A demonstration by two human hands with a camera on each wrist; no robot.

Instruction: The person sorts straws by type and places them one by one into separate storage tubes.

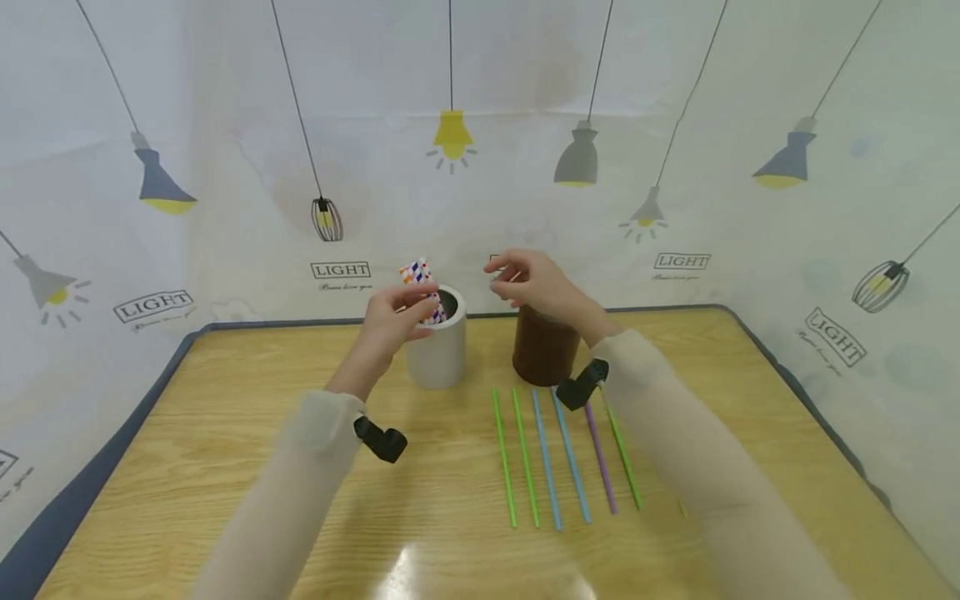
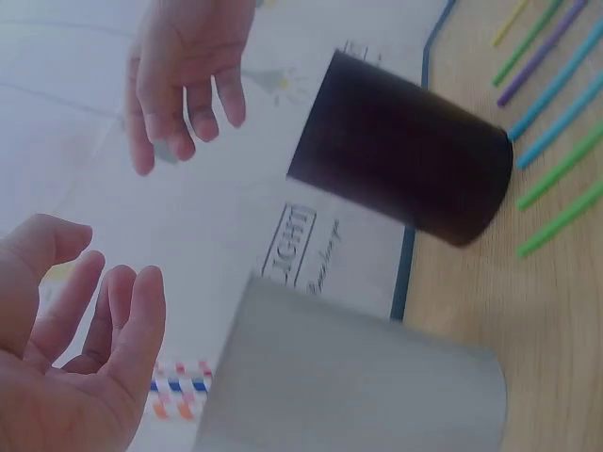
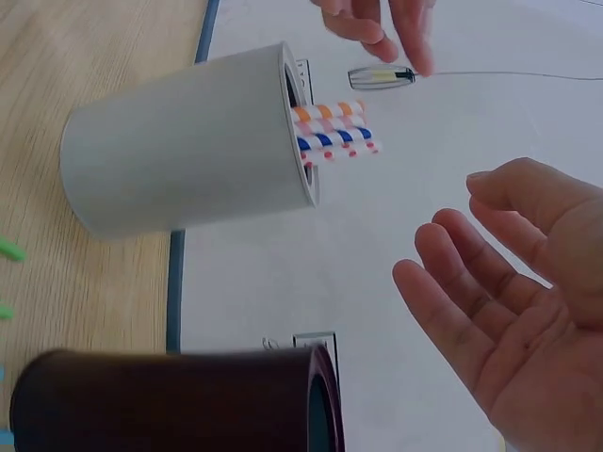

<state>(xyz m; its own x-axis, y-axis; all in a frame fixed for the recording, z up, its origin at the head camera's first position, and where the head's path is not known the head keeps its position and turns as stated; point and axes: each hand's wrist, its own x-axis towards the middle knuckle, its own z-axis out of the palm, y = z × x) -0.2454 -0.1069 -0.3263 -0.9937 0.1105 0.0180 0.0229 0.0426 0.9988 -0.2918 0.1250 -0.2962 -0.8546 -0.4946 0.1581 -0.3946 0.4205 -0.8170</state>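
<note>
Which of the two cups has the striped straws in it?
The grey cup, on the left by the left hand. Striped straws poke out of its mouth; the dark brown cup beside it shows none.

Left grip (image 2: 71, 363) is hovering open-fingered beside the grey cup (image 2: 349, 377), striped straws (image 2: 179, 391) poking out just below its fingertips, brown cup (image 2: 405, 160) sitting beyond.
</note>
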